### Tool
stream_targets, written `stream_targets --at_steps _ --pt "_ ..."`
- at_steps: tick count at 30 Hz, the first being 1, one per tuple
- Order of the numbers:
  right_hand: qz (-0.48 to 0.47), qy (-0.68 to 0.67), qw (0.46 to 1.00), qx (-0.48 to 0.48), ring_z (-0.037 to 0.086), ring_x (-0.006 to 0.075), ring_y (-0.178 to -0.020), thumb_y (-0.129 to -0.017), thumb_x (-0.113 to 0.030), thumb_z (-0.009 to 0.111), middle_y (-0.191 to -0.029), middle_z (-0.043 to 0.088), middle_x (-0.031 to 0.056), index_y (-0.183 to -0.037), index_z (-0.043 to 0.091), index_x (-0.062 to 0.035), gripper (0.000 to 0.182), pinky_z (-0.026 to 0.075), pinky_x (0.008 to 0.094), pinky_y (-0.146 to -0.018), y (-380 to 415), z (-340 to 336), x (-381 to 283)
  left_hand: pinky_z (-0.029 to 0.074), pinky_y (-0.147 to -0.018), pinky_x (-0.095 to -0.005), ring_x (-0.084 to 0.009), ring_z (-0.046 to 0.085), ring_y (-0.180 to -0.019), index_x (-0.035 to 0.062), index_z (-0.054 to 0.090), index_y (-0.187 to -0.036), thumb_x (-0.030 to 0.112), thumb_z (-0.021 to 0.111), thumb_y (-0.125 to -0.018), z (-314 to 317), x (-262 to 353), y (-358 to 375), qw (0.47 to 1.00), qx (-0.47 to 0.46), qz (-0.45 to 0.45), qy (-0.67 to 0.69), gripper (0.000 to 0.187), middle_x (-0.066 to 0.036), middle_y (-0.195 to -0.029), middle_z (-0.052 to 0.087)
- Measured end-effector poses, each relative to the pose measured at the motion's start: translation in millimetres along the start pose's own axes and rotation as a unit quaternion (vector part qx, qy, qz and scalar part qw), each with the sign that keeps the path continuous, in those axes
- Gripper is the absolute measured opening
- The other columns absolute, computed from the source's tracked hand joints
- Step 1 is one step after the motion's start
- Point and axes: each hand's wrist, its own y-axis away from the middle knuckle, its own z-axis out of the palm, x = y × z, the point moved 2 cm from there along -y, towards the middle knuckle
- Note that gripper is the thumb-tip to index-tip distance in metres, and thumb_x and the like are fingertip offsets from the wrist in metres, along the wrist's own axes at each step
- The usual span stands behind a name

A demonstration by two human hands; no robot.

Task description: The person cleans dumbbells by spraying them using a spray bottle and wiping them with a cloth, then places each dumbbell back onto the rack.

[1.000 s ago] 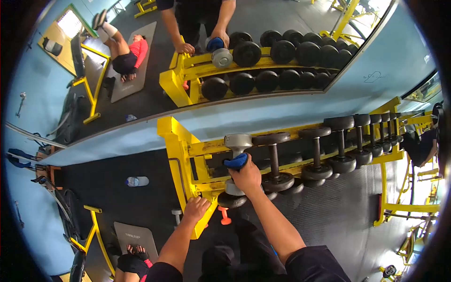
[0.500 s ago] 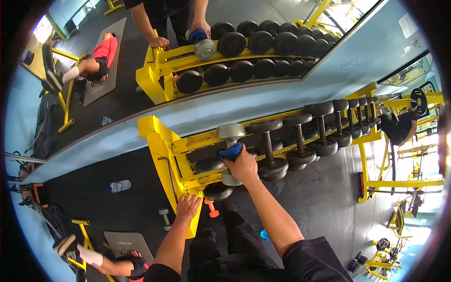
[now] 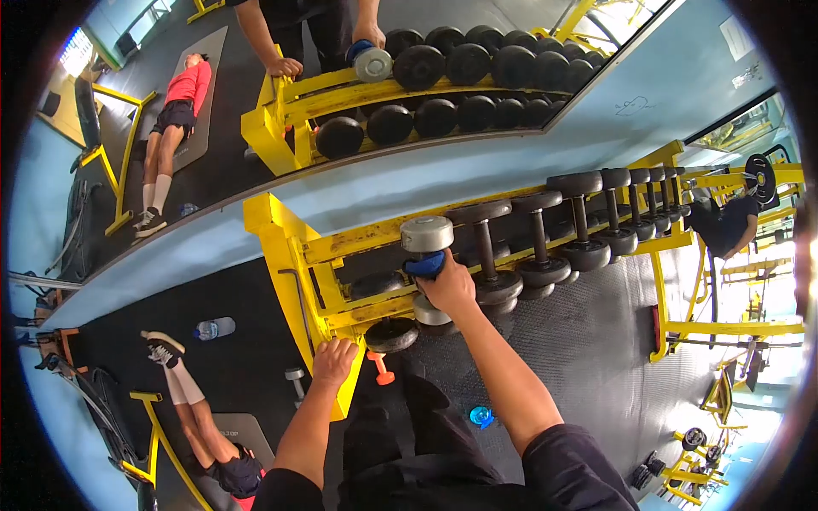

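My right hand (image 3: 448,288) is wrapped round the handle of a grey dumbbell (image 3: 427,233), with a blue cloth (image 3: 425,266) between palm and handle. The dumbbell is at the near end of the yellow rack (image 3: 294,277), and whether it touches the rails I cannot tell. Black dumbbells (image 3: 486,244) stand in a row to its right. My left hand (image 3: 335,361) rests on the rack's near corner, its fingers curled over the yellow frame. A black dumbbell (image 3: 392,335) sits on the lower tier between my hands.
Below the rack lie an orange dumbbell (image 3: 381,368), a small grey dumbbell (image 3: 296,383) and a blue item (image 3: 481,416). A bottle (image 3: 215,329) lies at the left. One person (image 3: 232,468) is on a mat, another (image 3: 724,226) at the far right. A mirror (image 3: 281,170) lines the wall.
The grey dumbbell in my right hand has shifted up and slightly right, nearer the camera. The person on the mat has brought both legs together, straight out.
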Motion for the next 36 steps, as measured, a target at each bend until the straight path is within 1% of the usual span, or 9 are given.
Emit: stream_targets --at_steps 4,8,10,20,21,23,26,34,36 --pt "0.000 0.009 1.000 -0.011 0.067 0.0392 -0.098 -0.077 -0.042 0.076 -0.102 0.069 0.0209 -0.133 0.045 -0.0066 0.073 0.055 0.0477 -0.084 2 -9 -4 0.039 -0.071 -0.0358 -0.0169 0.055 -0.079 0.0190 0.055 -0.078 0.020 0.060 -0.079 -2 2 -2 0.999 0.031 0.007 -0.024 0.005 0.003 -0.076 0.051" --pt "-0.009 -0.004 1.000 -0.028 0.068 0.0399 -0.095 -0.077 -0.042 0.075 -0.099 0.070 0.0210 -0.133 0.045 -0.0059 0.073 0.055 0.0477 -0.083 -1 -11 -4 0.039 -0.071 -0.0351 -0.0163 0.054 -0.079 0.0191 0.055 -0.077 0.020 0.060 -0.079 -3 4 -1 1.000 0.005 0.002 -0.028 0.005 0.003 -0.076 0.051" --pt "-0.035 -0.003 0.999 -0.002 0.068 0.0402 -0.093 -0.077 -0.042 0.076 -0.098 0.070 0.0215 -0.131 0.047 -0.0054 0.071 0.056 0.0473 -0.083 -4 -11 -3 0.038 -0.070 -0.0347 -0.0157 0.054 -0.078 0.0194 0.055 -0.077 0.021 0.060 -0.079 -6 3 -5 1.000 0.008 0.003 -0.030 0.005 0.004 -0.076 0.050" --pt "-0.050 -0.026 0.998 -0.022 0.066 0.0406 -0.099 -0.077 -0.042 0.075 -0.102 0.069 0.0234 -0.126 0.053 -0.0065 0.065 0.055 0.0476 -0.084 -16 -15 -5 0.037 -0.070 -0.0346 -0.0145 0.053 -0.080 0.0207 0.057 -0.081 0.020 0.059 -0.080 -5 3 -3 0.999 -0.011 -0.008 -0.043 0.002 0.005 -0.078 0.049" --pt "-0.042 -0.023 0.999 -0.020 0.066 0.0406 -0.099 -0.077 -0.042 0.075 -0.103 0.070 0.0230 -0.124 0.055 -0.0066 0.062 0.054 0.0481 -0.085 -19 -15 -6 0.038 -0.070 -0.0359 -0.0172 0.054 -0.076 0.0167 0.061 -0.078 0.011 0.064 -0.079 -10 4 -6 1.000 0.002 -0.009 -0.002 0.007 0.002 -0.075 0.051" --pt "-0.035 -0.037 0.999 -0.010 0.066 0.0398 -0.100 -0.077 -0.043 0.075 -0.104 0.070 0.0218 -0.115 0.061 -0.0066 0.055 0.054 0.0489 -0.085 -23 -15 -9 0.038 -0.071 -0.0352 -0.0160 0.054 -0.079 0.0187 0.059 -0.080 0.015 0.061 -0.079 -6 3 -2 1.000 -0.013 -0.009 -0.025 0.004 0.003 -0.078 0.050" --pt "-0.012 -0.012 1.000 -0.016 0.066 0.0396 -0.099 -0.076 -0.042 0.076 -0.103 0.070 0.0213 -0.116 0.062 -0.0068 0.055 0.054 0.0488 -0.085 -30 -15 -12 0.038 -0.071 -0.0345 -0.0149 0.053 -0.083 0.0209 0.058 -0.083 0.020 0.060 -0.080 -2 2 -1 0.999 -0.017 -0.007 -0.046 0.004 0.004 -0.081 0.050" --pt "-0.058 -0.047 0.997 0.026 0.066 0.0411 -0.097 -0.076 -0.040 0.077 -0.100 0.070 0.0223 -0.125 0.059 -0.0126 0.059 0.054 0.0476 -0.082 -10 -8 -6 0.040 -0.072 -0.0330 -0.0140 0.054 -0.085 0.0211 0.057 -0.084 0.021 0.062 -0.079 -2 1 0 1.000 0.014 -0.016 -0.009 0.006 0.005 -0.081 0.050" --pt "-0.051 -0.044 0.997 0.027 0.066 0.0413 -0.097 -0.076 -0.040 0.076 -0.100 0.070 0.0223 -0.127 0.058 -0.0133 0.060 0.054 0.0476 -0.082 -9 -10 -7 0.038 -0.069 -0.0340 -0.0145 0.053 -0.077 0.0194 0.060 -0.084 0.020 0.064 -0.079 -3 1 0 1.000 0.020 -0.012 0.011 0.006 0.004 -0.077 0.049"
